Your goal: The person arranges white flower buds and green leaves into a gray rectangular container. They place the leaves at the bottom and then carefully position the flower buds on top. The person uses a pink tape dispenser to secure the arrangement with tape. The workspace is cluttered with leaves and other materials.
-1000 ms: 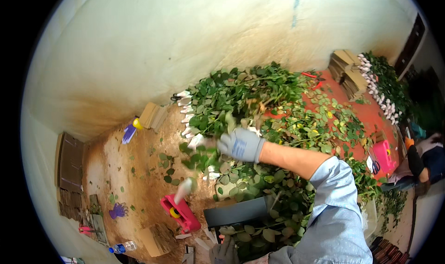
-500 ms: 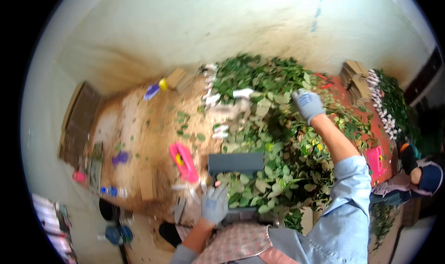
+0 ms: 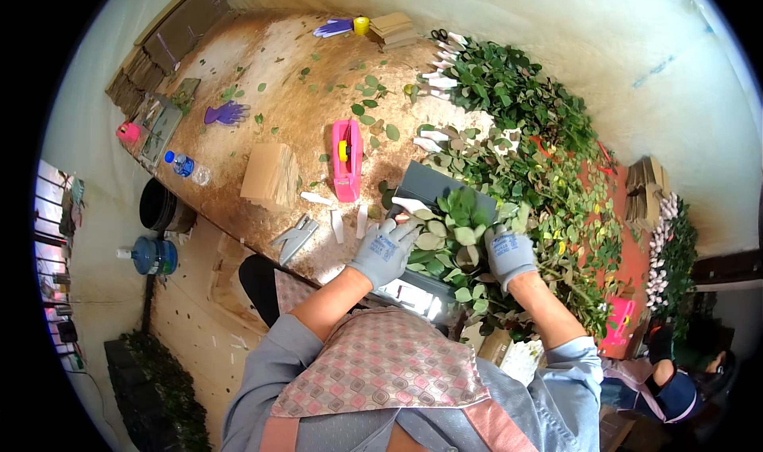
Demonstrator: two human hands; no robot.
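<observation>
My left hand (image 3: 385, 249), in a grey glove, has its fingers curled at the head end of a leafy rose bunch (image 3: 453, 226), beside a white sleeved bud (image 3: 411, 205). My right hand (image 3: 510, 253), gloved alike, closes round the bunch's right part among the leaves. The bunch lies in a dark grey trough (image 3: 425, 178) at the table edge. A metal stapler (image 3: 298, 237), white paper strips (image 3: 338, 226) and a pink tape dispenser (image 3: 347, 178) lie left of it. A pile of leafy stems (image 3: 524, 174) surrounds its back and right.
The worktable (image 3: 262, 55) holds cardboard stacks (image 3: 264, 178), purple gloves (image 3: 226, 113), bottles (image 3: 183, 164) and rose rows (image 3: 509, 86) against the wall. A co-worker (image 3: 652, 380) is at the right. A black bucket (image 3: 159, 206) and blue water jug (image 3: 155, 255) stand below the left edge.
My right hand has come down from the back leaf pile to the trough, near my left hand, which has moved slightly up. The head view has swung, showing more table and apron.
</observation>
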